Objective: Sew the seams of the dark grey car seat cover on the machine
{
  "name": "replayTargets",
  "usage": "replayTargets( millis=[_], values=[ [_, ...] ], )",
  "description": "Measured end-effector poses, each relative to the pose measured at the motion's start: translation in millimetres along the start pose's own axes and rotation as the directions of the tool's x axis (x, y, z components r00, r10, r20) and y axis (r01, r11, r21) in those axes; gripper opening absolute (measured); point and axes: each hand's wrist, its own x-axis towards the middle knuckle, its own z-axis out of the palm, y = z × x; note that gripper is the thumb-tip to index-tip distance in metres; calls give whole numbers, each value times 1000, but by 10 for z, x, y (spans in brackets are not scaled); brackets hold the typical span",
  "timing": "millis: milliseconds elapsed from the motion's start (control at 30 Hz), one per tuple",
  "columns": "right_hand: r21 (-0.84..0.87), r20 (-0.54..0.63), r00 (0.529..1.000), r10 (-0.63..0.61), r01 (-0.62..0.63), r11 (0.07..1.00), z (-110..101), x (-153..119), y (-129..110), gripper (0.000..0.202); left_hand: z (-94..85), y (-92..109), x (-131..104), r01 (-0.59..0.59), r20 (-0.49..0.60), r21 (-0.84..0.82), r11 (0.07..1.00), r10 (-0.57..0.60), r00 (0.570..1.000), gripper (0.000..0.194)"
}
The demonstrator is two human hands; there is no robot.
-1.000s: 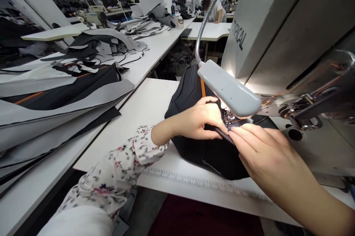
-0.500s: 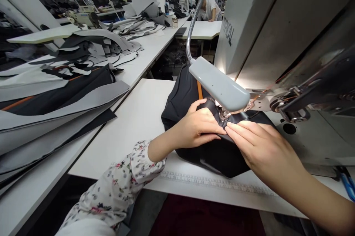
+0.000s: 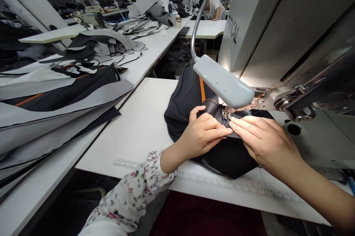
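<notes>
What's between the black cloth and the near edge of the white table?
In the head view, a ruler strip runs along the white table there, below the black cloth; the left sleeve hides part of it.

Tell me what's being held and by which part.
The left hand pinches the dark fabric by its edge, near the presser foot; the right hand lies against it, grip unclear.

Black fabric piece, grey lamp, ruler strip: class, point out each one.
Black fabric piece (image 3: pixel 230 154), head view: its near side.
Grey lamp (image 3: pixel 224 81), head view: housing top.
Ruler strip (image 3: pixel 219 181), head view: its middle stretch.
</notes>
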Motion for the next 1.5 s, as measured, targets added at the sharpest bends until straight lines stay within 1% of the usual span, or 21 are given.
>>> replayTargets(
  millis=[100,333,467,567,633,767,933,1000,1033,1067,1133,1167,1200,1233,1267,1300,1333,1367,1400,1467,1500],
  values=[
    [1,-9,1000,-3,3,1000,33,-17,47,32,90,42,-33,11,-78,39,999,-8,997,19],
    [30,-51,999,1,1,1000,134,-41,173,35,268,201,-78,115,-202,140,984,-85,976,21],
    [104,-132,991,-2,16,994,227,-52,251,41,366,257,-87,170,-251,184,968,-121,960,21],
    [143,-197,980,19,9,990,291,-54,279,46,429,283,-73,181,-298,184,966,-120,947,21],
    [149,-227,973,27,7,989,329,-51,284,47,460,301,-52,189,-312,184,964,-125,942,22],
    [184,-285,957,51,3,983,434,-48,311,47,495,329,-2,227,-302,235,945,-151,941,24],
    [212,-315,943,111,-44,976,600,-81,373,50,554,330,42,215,-309,270,939,-127,942,25],
    [221,-309,934,179,-113,969,600,-109,286,51,584,337,56,219,-311,258,941,-134,941,25],
    [235,-308,919,245,-176,956,574,-130,192,52,588,342,61,226,-310,246,943,-144,940,25],
    [260,-314,893,324,-247,933,532,-160,63,53,576,342,61,232,-304,225,946,-158,939,25],
    [362,-318,813,487,-371,855,422,-256,-280,53,487,309,26,202,-268,135,970,-161,950,26],
    [438,-328,778,536,-377,816,370,-325,-475,53,405,262,-20,162,-243,76,984,-139,960,26],
    [526,-288,765,575,-375,763,329,-406,-667,53,301,187,-91,122,-213,27,992,-113,970,27],
    [631,-240,791,563,-314,709,308,-496,-845,50,180,81,-187,94,-174,-7,996,-94,980,31],
    [717,-131,849,512,-275,640,311,-588,-998,48,53,-56,-304,105,-126,6,994,-104,987,41],
    [769,-14,887,461,-285,572,340,-677,-1119,45,-71,-219,-434,173,-62,59,983,-169,984,55],
    [793,83,894,441,-327,513,393,-758,-1206,42,-180,-400,-566,280,26,137,950,-286,958,65],
    [793,166,880,446,-388,470,467,-824,-1260,41,-265,-586,-689,354,169,231,906,-396,902,68],
    [778,217,848,483,-450,440,558,-873,-1285,40,-321,-763,-791,371,237,260,891,-432,870,61],
    [747,255,771,583,-540,388,771,-913,-1264,40,-351,-1037,-915,370,317,292,882,-454,833,41],
    [740,265,739,619,-568,361,883,-903,-1229,38,-337,-1112,-937,352,339,294,889,-441,831,35]
  ],
)
